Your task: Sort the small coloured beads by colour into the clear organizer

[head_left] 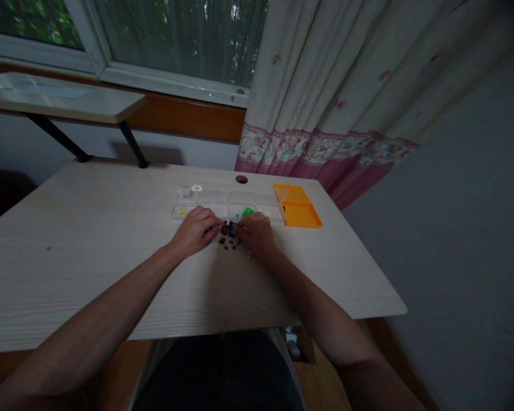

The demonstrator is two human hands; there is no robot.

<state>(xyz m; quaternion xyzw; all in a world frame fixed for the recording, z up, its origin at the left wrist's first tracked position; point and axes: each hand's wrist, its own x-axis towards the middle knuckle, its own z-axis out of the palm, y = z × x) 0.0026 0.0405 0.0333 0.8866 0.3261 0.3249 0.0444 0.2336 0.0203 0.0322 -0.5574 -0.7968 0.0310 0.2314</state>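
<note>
My left hand [197,231] and my right hand [257,233] rest close together over the table, fingers bent inward on either side of a small pile of dark brown and blue pieces [228,229]. The fingertips of both hands are pinched at the pile's edges; what sits between them is too small to name. Several loose dark pieces [226,244] lie just nearer to me. Behind the hands is a clear compartment tray [214,197]. Green pieces [248,211] sit in one compartment, partly behind my right hand, and yellow pieces [180,211] in the left one.
An orange plastic case [306,216] lies at the tray's right end. Behind the tray is a round cable hole [241,179] in the pale wooden table [120,228]. A raised shelf [111,105] stands back left; a curtain [308,103] hangs behind the table at right.
</note>
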